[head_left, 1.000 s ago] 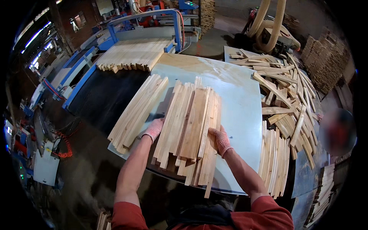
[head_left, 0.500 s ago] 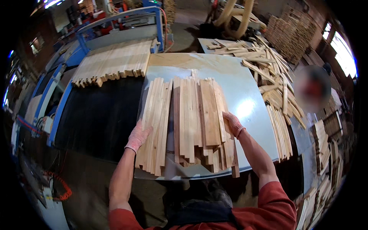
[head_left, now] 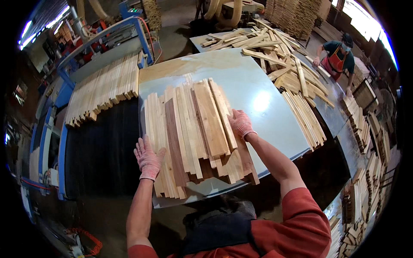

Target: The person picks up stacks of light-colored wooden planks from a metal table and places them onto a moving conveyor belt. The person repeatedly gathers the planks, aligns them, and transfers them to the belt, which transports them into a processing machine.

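Note:
A layered bundle of long pale and brown wooden strips [head_left: 183, 129] lies on the grey-blue tabletop, its near ends uneven. One broader plank [head_left: 211, 120] rests on top. My left hand [head_left: 148, 159], in a pinkish knit glove, is open against the bundle's left side, fingers spread and thumb towards the wood. On the opposite side my right hand [head_left: 241, 123], gloved alike, has its bent fingers gripping the edge of the strips; its thumb and fingertips are partly hidden. Both forearms reach in from below.
The bundle's tabletop [head_left: 266, 90] adjoins a black belt [head_left: 103, 150] with a row of strips [head_left: 103, 84] under a blue frame [head_left: 103, 32]. Loose offcuts [head_left: 275, 56] and an aligned strip row [head_left: 303, 118] lie right. Beyond, another person [head_left: 340, 60] handles wood.
The gap between the two groups of strips has closed, and they now form one bundle. My left hand has spread its fingers. The view has turned, and the other person shows clearly.

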Tool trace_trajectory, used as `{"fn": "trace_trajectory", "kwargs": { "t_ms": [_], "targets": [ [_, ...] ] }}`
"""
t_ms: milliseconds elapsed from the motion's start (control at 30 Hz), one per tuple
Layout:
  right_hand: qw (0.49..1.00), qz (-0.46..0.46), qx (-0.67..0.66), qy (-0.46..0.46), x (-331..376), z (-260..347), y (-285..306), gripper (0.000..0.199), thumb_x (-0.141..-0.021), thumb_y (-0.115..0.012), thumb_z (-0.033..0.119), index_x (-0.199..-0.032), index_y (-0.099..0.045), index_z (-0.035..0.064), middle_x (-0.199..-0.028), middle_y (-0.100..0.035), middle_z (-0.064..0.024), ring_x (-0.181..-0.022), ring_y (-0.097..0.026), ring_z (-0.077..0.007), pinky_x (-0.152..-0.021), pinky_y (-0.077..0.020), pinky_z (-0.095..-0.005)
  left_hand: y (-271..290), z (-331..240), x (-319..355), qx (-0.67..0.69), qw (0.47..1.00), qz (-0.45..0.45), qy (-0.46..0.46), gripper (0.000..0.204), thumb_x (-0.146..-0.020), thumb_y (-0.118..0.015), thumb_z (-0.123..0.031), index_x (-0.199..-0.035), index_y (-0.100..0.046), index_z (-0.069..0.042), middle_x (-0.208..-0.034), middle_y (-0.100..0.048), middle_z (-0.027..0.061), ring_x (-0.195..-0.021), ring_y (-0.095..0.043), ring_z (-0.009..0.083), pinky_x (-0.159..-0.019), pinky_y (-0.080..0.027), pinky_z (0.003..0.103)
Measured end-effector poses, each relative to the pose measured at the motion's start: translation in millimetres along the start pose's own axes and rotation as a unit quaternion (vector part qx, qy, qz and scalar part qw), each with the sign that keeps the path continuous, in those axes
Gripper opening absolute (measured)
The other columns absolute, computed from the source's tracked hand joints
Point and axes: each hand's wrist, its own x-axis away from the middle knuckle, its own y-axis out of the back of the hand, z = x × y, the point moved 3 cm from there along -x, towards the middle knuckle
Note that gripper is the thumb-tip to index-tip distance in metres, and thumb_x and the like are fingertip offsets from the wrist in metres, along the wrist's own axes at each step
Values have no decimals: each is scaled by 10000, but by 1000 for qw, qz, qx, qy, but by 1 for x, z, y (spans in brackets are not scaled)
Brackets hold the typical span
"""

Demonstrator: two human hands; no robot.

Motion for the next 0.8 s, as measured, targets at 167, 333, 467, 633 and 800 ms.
{"fn": "trace_trajectory", "kwargs": {
  "t_ms": [167, 333, 467, 633, 800],
  "targets": [
    [988, -81, -87, 98, 6, 16, 33, 608, -971, -627, 462, -1426, -612, 59, -1354, -632, -263, -1281, -587, -411, -1068, -483, -482, -12, -36, -30, 148, 982, 75, -95, 702, -1063, -463, -540, -1581, -448, -67, -1670, -359, 205, -1576, -224, 431, -1301, -100, 502],
    [987, 62, -131, 61, 16, 49, 59, 794, -954, -638, 539, -1476, -522, -47, -1314, -660, -295, -1221, -641, -402, -1056, -504, -455, -39, -63, -41, 200, 969, 97, -106, 679, -1081, -366, -546, -1529, -511, -57, -1645, -397, 210, -1538, -276, 462, -1274, -138, 529],
    [976, -34, 100, 190, 40, 99, 69, 880, -896, -679, 637, -1501, -511, 21, -1458, -544, -242, -1364, -509, -403, -1132, -437, -475, -50, -67, -30, 11, 984, 29, -173, 540, -1072, -410, -431, -1477, -565, -109, -1586, -459, 229, -1478, -351, 494, -1237, -197, 584],
    [946, 99, 202, 232, 54, 146, 61, 790, -868, -710, 606, -1412, -571, 51, -1356, -585, -247, -1357, -518, -414, -1095, -453, -467, -49, -67, -23, 46, 979, -40, -194, 477, -1063, -478, -412, -1464, -587, -178, -1575, -465, 241, -1461, -363, 511, -1234, -204, 587],
    [972, 145, 133, 129, 45, 155, 58, 857, -860, -734, 512, -1514, -479, 19, -1328, -609, -271, -1197, -641, -411, -1015, -523, -487, -53, -69, -31, -4, 986, 26, -163, 485, -1085, -462, -439, -1487, -570, -191, -1607, -430, 238, -1492, -325, 501, -1247, -178, 587]
  ]
}}
